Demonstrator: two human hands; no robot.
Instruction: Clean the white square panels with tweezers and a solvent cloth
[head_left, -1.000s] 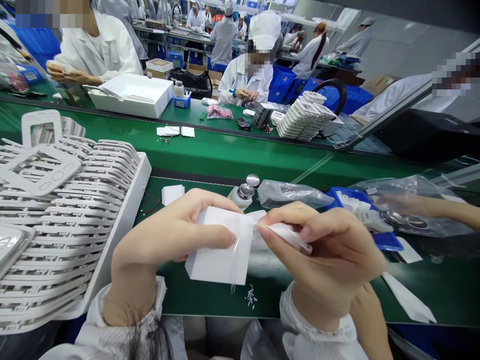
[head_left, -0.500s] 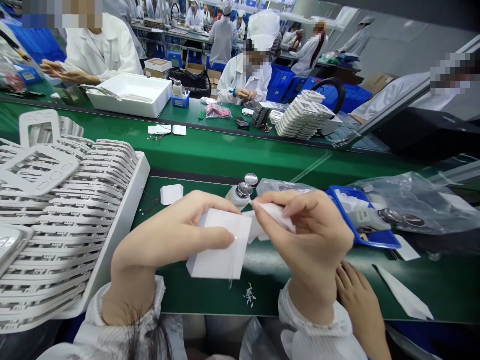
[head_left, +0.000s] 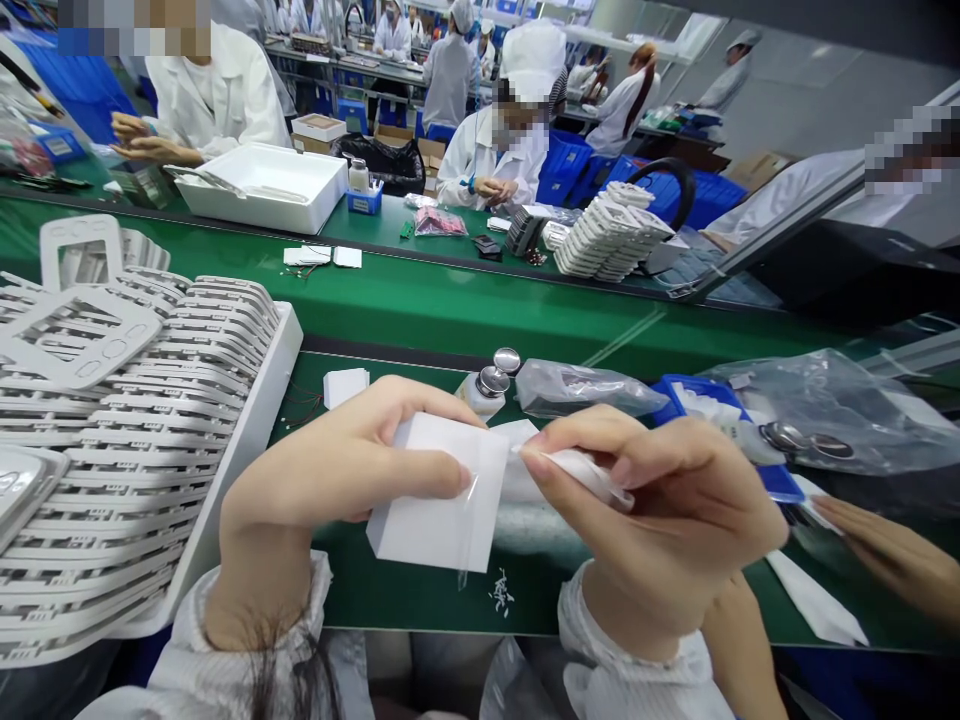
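White block (head_left: 439, 500) sits clamped between thumb and fingers of the left hand (head_left: 352, 460); beside it, the right hand (head_left: 660, 500) pinches one crumpled cloth (head_left: 589, 474); just beyond stands one bottle (head_left: 484, 394); rightward, one blue tray (head_left: 784, 486) holds another; leftward, one white bin (head_left: 287, 335) holds uncountable stacked frames (head_left: 187, 400).

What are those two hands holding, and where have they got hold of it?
The left hand grips a white block by its upper left part, thumb on the front face. The right hand pinches a crumpled white wipe.
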